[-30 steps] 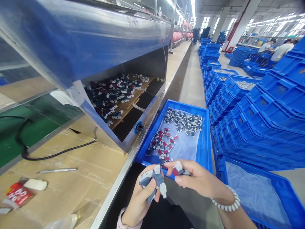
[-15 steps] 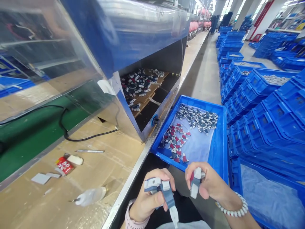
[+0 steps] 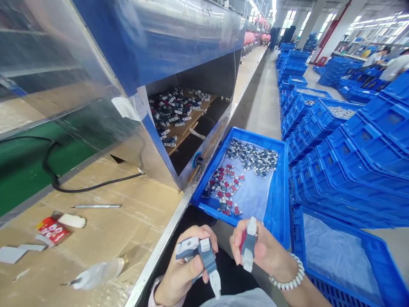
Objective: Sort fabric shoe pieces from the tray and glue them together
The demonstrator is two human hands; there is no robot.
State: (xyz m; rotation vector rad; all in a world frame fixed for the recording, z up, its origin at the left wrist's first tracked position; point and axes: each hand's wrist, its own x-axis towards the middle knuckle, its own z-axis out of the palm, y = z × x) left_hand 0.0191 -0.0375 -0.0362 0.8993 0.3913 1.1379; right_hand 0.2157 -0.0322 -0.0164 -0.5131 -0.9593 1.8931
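Observation:
My left hand (image 3: 183, 273) is closed around two small blue-grey and white plastic parts (image 3: 200, 256) at the bottom centre. My right hand (image 3: 265, 251), with a white bead bracelet on its wrist, is closed on one similar part with a red side (image 3: 248, 243), held upright. Just beyond my hands a blue tray (image 3: 277, 200) lined with clear plastic holds two heaps of the same small parts, a red-marked heap nearer and a darker heap farther. More parts lie on cardboard inside the open end of a blue metal machine housing (image 3: 153, 47).
A cardboard-covered bench (image 3: 121, 221) on the left carries a black cable (image 3: 96, 185), a thin metal tool (image 3: 96, 206), a red packet (image 3: 53, 230) and a plastic squeeze bottle (image 3: 96, 273). Stacked blue crates (image 3: 351, 153) fill the right side. A lined blue tray (image 3: 377, 256) sits at lower right. People work far right.
The view has swung slightly left and back. My right hand has turned its part more upright and both hands sit a little lower and to the left.

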